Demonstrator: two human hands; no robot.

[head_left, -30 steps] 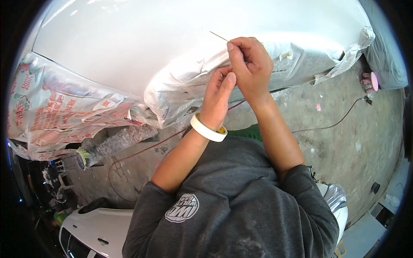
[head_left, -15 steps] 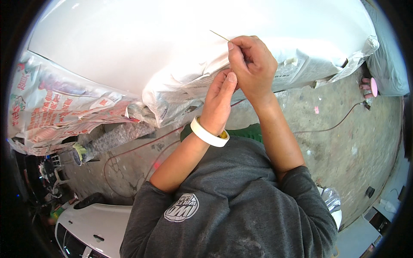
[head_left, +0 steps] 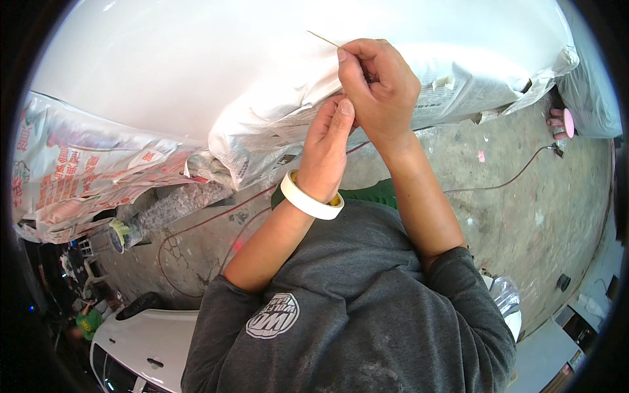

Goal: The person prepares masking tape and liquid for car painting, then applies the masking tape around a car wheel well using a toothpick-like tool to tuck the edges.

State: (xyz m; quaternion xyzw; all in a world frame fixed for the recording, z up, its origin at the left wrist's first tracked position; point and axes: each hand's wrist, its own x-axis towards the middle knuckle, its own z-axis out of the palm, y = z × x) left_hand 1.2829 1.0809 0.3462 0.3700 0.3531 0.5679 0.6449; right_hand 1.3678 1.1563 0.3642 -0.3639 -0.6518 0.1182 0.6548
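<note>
A thin yellowish strip or stick (head_left: 322,38) juts up and left from my right hand (head_left: 385,82), pinched between thumb and fingers. Just below, my left hand (head_left: 327,134) has its fingers closed, thumb pressed against them and touching the heel of my right hand; what they hold, if anything, is hidden. A roll of cream masking tape (head_left: 311,200) hangs around my left wrist like a bracelet. Both hands are over the lower edge of a glossy white panel (head_left: 170,72), in front of masking newspaper (head_left: 426,98) along that edge.
Red-printed masking sheet (head_left: 72,170) covers the left side. Hoses (head_left: 491,188) cross the stained concrete floor (head_left: 504,229). At right stands a pink disc-shaped object (head_left: 568,122) beside plastic sheeting (head_left: 590,92). Lower left are a white car (head_left: 151,340) and a person in green (head_left: 90,322).
Both my hands, with the thin strip, have shifted slightly up and left in the view, keeping the same grip. A person in green shows more plainly at the lower left.
</note>
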